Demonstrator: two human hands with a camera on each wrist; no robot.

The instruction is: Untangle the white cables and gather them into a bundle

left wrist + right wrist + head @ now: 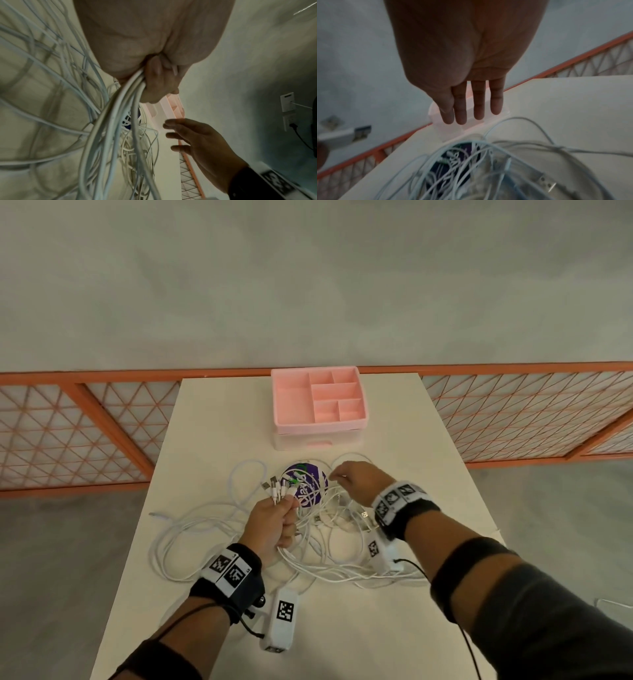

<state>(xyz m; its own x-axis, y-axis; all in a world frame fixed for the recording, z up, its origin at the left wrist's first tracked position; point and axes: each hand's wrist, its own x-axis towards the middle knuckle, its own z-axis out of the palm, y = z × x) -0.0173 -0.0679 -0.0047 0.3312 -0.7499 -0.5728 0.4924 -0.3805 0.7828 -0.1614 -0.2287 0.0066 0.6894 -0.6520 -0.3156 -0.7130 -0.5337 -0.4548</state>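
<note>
The left hand (270, 525) has its fingers (157, 86) curled tight round a gathered handful of thin white rubber-coated cables (120, 102), and in the head view their plug ends (279, 487), some with metal connectors, stick up in a fan just above the thumb. Below that fist the held strands drop into the loose tangle of white cables (329, 546) spread on the cream rectangular table (212, 419), with long loops running out to the left of the knuckles and toward the wrist. The right hand (356, 481) hangs above the tangle with nothing in it: the right wrist view shows its fingers (478, 105) straight and slightly parted, pointing down and away from the palm, clear of the strands beneath them. Between the two hands, under several crossing cables, lies a round purple disc with white lettering (308, 486). Just beyond the right fingertips stands a pale pink plastic organiser tray with open compartments (318, 398), set on a paler base at the far end of the table. Farther out still, an orange metal fence with wire mesh panels (85, 422) runs behind the table, and a grey floor (308, 285) stretches past it.
</note>
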